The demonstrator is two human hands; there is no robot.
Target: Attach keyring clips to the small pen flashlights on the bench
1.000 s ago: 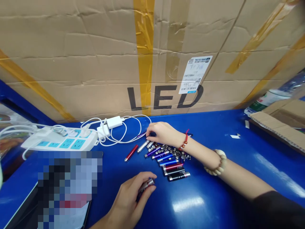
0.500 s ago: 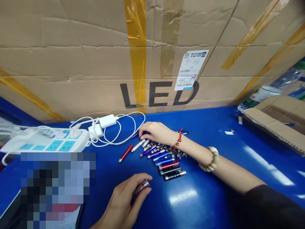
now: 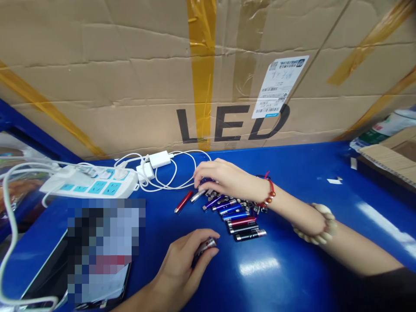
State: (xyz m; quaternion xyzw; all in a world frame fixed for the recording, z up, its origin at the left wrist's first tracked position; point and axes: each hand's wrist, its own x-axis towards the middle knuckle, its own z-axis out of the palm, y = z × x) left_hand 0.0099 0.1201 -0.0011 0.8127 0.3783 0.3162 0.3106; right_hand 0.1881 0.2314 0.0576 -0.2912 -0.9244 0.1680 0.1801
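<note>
A small tube (image 3: 208, 245) is at the lower middle of the frame, clamped between thumb and fingers of my left grip (image 3: 183, 264). Its silver end shows; the darker part behind goes mostly hidden into my hand. My right grip (image 3: 224, 175), near the centre, bends over a silver tube (image 3: 196, 196); I cannot tell whether the fingers are closed on it. A red tube (image 3: 183, 202) lies just to the left. Below my right wrist, purple, blue, red and black tubes (image 3: 235, 216) form a slanting row, beside small metal pieces (image 3: 239, 201), partly covered by my arm. All lie on the blue table (image 3: 308, 169). At lower left, blurred squares hide much of a flat device (image 3: 52, 273); the right edge cuts off a cardboard box (image 3: 386, 161).
</note>
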